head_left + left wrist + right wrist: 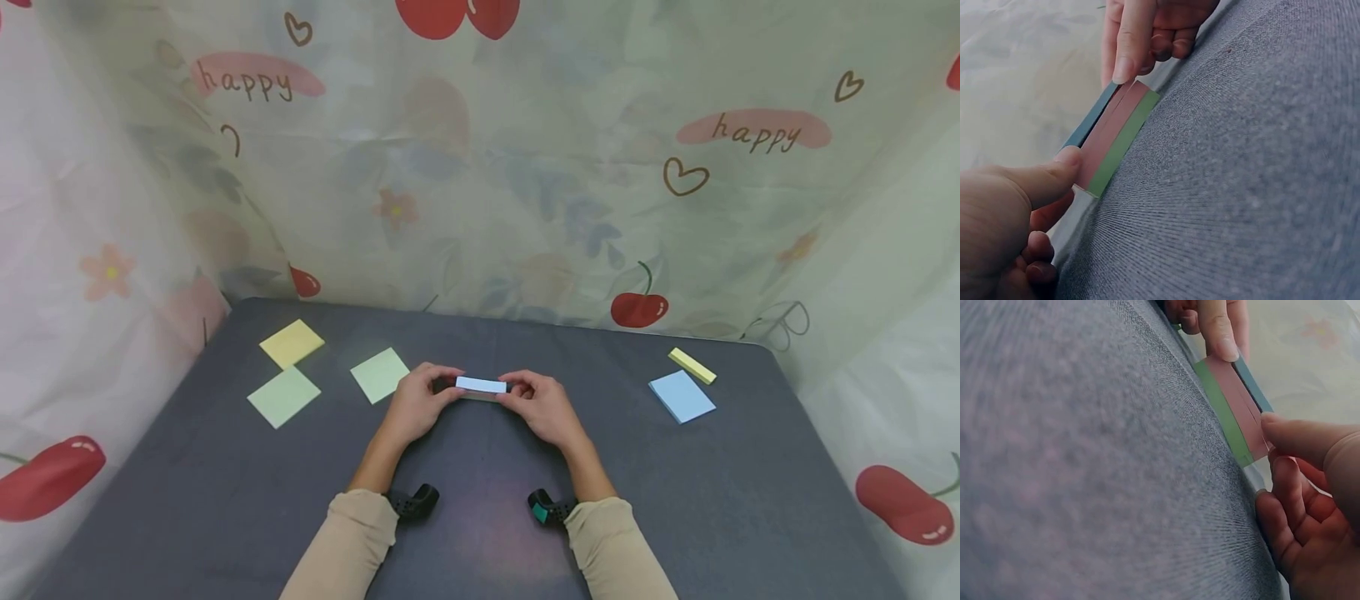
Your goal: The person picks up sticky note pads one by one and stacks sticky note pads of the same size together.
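Observation:
Both hands meet near the middle of the table. My left hand (417, 402) pinches the left end of a narrow blue sticky-note pad (482, 385) between thumb and fingers. My right hand (546, 408) pinches its other end. Directly beneath the blue pad, the left wrist view shows pink sticky-note pads (1110, 132) with a green one (1124, 147) at the bottom, by the cloth. A thin dark gap shows between blue and pink. In the right wrist view, the right thumb (1300, 439) lies at the blue pad's near end. Some fingertips are hidden behind the stack.
Left on the grey table (480, 517) lie a yellow square pad (292, 342) and two pale green ones, one (284, 397) touching it, the other (378, 375) near my left hand. At right lie a blue pad (682, 397) and a narrow yellow pad (693, 366). A patterned curtain (480, 167) hangs behind.

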